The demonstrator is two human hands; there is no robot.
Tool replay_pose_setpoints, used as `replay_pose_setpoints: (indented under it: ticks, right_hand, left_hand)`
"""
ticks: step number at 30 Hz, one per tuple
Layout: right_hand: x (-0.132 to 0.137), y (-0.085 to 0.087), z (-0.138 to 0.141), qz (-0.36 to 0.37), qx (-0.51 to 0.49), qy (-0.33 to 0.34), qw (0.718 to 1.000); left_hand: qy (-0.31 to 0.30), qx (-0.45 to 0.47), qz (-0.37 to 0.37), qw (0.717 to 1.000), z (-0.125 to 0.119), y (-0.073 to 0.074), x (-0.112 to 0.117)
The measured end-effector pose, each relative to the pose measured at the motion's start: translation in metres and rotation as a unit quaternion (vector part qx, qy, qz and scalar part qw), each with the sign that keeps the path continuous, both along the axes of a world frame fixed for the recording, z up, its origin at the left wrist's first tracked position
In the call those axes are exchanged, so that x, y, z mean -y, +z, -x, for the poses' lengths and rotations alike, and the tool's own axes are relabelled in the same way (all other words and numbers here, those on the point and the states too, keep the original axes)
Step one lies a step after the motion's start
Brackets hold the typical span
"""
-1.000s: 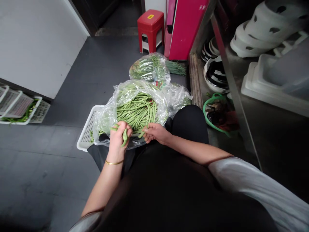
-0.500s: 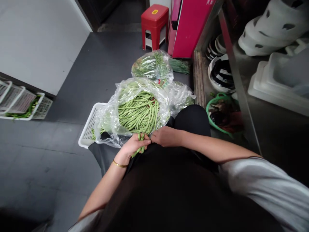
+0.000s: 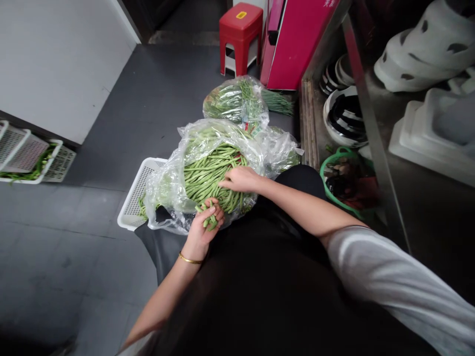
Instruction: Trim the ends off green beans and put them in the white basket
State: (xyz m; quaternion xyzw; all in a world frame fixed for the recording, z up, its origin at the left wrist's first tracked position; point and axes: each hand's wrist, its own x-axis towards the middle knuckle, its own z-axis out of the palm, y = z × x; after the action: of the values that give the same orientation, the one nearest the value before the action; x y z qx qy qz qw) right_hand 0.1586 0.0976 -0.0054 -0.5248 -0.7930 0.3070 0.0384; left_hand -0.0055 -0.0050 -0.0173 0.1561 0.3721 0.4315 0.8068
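My left hand (image 3: 205,222) is closed around a small bunch of snapped green bean pieces (image 3: 210,217), their cut ends sticking out past the fingers. My right hand (image 3: 243,179) reaches over a heap of long green beans (image 3: 208,173), its fingers bent together and touching them. Whether a bean is pinched there is hidden. The heap lies in an opened clear plastic bag (image 3: 166,185). Partly under the bag's left side, a white perforated basket (image 3: 128,210) holds some bean pieces at its near end.
Behind the bag lie another bag of greens (image 3: 226,101) and a red stool (image 3: 240,32). White baskets (image 3: 61,163) stand by the left wall. To the right are a metal shelf edge (image 3: 374,128), a green basket (image 3: 330,195) and stacked white containers (image 3: 419,128).
My right hand has left my left hand and moved forward onto the bean heap. My left hand has turned upward, still holding the bean pieces.
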Motion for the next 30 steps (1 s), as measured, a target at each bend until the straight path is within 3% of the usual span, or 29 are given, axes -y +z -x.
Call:
replay_pose_setpoints:
  ticks: [2, 5, 9, 12, 14, 17, 19, 21, 24, 26, 28, 30]
  right_hand:
    - [-0.028, -0.008, 0.019, -0.078, 0.049, -0.044, 0.995]
    - [-0.059, -0.018, 0.045, -0.084, 0.066, -0.04, 0.993]
    - [-0.066, -0.017, 0.038, -0.085, 0.039, -0.042, 0.995]
    - [-0.041, -0.009, 0.003, -0.071, -0.039, -0.095, 0.992]
    - [-0.011, -0.006, -0.018, 0.012, -0.137, -0.13, 0.982]
    - [0.047, -0.011, -0.03, 0.184, -0.29, -0.169, 0.924]
    - [0.08, -0.019, -0.028, 0.235, -0.346, -0.178, 0.891]
    - [0.1, -0.027, -0.024, 0.24, -0.357, -0.172, 0.886]
    - [0.104, -0.033, -0.02, 0.209, -0.331, -0.13, 0.911]
    - [0.1, -0.031, -0.02, 0.193, -0.341, -0.126, 0.911]
    - [0.097, -0.023, -0.021, 0.182, -0.415, -0.17, 0.875]
    - [0.097, -0.011, -0.025, 0.185, -0.517, -0.181, 0.816]
  left_hand:
    - [-0.014, 0.003, -0.001, 1.0, 0.001, -0.002, -0.001]
    - [-0.036, 0.003, -0.01, 0.999, 0.001, -0.003, 0.001]
    - [-0.052, -0.02, 0.024, 0.998, 0.004, -0.005, 0.0]
    - [-0.026, -0.052, 0.065, 0.996, 0.003, -0.007, -0.005]
    - [-0.006, -0.064, 0.084, 0.994, -0.001, -0.008, -0.01]
    - [0.004, -0.069, 0.09, 0.994, -0.011, -0.011, -0.016]
    - [-0.005, -0.077, 0.082, 0.994, -0.016, -0.014, -0.018]
    - [-0.012, -0.093, 0.06, 0.994, -0.019, -0.017, -0.018]
    - [0.002, -0.111, 0.008, 0.994, -0.02, -0.017, -0.016]
    - [0.024, -0.106, -0.022, 0.994, -0.02, -0.014, -0.013]
    - [0.041, -0.093, -0.038, 0.994, -0.02, -0.01, -0.009]
    - [0.039, -0.079, -0.04, 0.995, -0.019, -0.006, -0.005]
